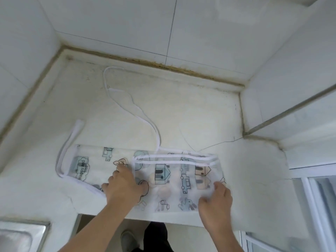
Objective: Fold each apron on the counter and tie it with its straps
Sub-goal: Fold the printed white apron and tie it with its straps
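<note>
A translucent printed apron [163, 179] lies folded into a long band along the near edge of the pale counter [200, 113]. The left hand [121, 186] rests on its middle, fingers spread and flat, grip wide, pressing the cloth. The right hand [216, 199] is at the band's right end, grip narrow, fingers pinching the fabric edge. One white strap [127, 99] trails toward the far wall; another strap loop [63, 153] lies at the left end.

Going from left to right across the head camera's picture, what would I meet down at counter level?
Steel sink → white strap loop at the apron's left end → "Happy and free" print → left hand pressing the apron → brown house print → right hand gripping the apron's right end.
</note>
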Motion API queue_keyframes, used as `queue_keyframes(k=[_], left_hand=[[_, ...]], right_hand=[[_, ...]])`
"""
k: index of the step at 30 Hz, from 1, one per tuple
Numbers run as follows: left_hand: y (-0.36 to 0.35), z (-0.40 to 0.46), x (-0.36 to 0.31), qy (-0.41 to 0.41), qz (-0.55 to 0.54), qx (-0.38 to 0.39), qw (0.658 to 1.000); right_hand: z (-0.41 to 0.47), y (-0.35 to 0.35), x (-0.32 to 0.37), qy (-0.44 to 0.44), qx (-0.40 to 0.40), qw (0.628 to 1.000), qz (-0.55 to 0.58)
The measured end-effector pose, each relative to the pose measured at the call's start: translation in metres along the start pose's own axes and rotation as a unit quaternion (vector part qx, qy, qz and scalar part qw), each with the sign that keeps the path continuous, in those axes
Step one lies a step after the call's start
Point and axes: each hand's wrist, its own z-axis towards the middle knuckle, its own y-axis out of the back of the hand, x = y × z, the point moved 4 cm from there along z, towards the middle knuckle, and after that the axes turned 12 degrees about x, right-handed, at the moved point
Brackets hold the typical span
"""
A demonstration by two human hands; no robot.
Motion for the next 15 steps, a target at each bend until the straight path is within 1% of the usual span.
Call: queue_keyframes(k=[2, 5, 6, 8, 9, 10, 11, 12, 13, 14, 15], left_hand=[[0.001, 0.002, 0.001, 0.019, -0.021, 0.025, 0.999], [0.002, -0.003, 0.004, 0.016, -0.073, 0.024, 0.997], [0.002, -0.007, 0.006, 0.001, -0.1, 0.016, 0.995], [0.003, -0.015, 0.008, -0.054, -0.184, 0.011, 0.981], [0.006, -0.018, 0.008, -0.074, -0.227, 0.017, 0.971], [0.009, -0.019, 0.009, -0.084, -0.255, 0.024, 0.963], [0.014, -0.02, 0.009, -0.09, -0.269, 0.028, 0.959], [0.018, -0.019, 0.01, -0.098, -0.275, 0.031, 0.956], [0.021, -0.018, 0.011, -0.104, -0.277, 0.034, 0.955], [0.024, -0.015, 0.014, -0.107, -0.277, 0.037, 0.954], [0.026, -0.013, 0.016, -0.11, -0.278, 0.039, 0.954]], right_hand=[[-0.004, -0.002, -0.01, 0.009, 0.035, 0.999, 0.027], [-0.011, 0.001, -0.021, 0.027, 0.028, 0.998, 0.046], [-0.015, 0.004, -0.025, 0.028, 0.01, 0.999, 0.043], [-0.025, 0.011, -0.032, 0.056, -0.059, 0.997, 0.016], [-0.032, 0.014, -0.034, 0.083, -0.089, 0.993, -0.002], [-0.041, 0.015, -0.031, 0.125, -0.103, 0.987, -0.021], [-0.052, 0.01, -0.026, 0.188, -0.102, 0.976, -0.045], [-0.062, 0.001, -0.016, 0.259, -0.086, 0.959, -0.072], [-0.073, -0.013, -0.005, 0.327, -0.049, 0.938, -0.1], [-0.082, -0.029, 0.005, 0.379, -0.003, 0.916, -0.128], [-0.087, -0.046, 0.011, 0.41, 0.047, 0.898, -0.154]])
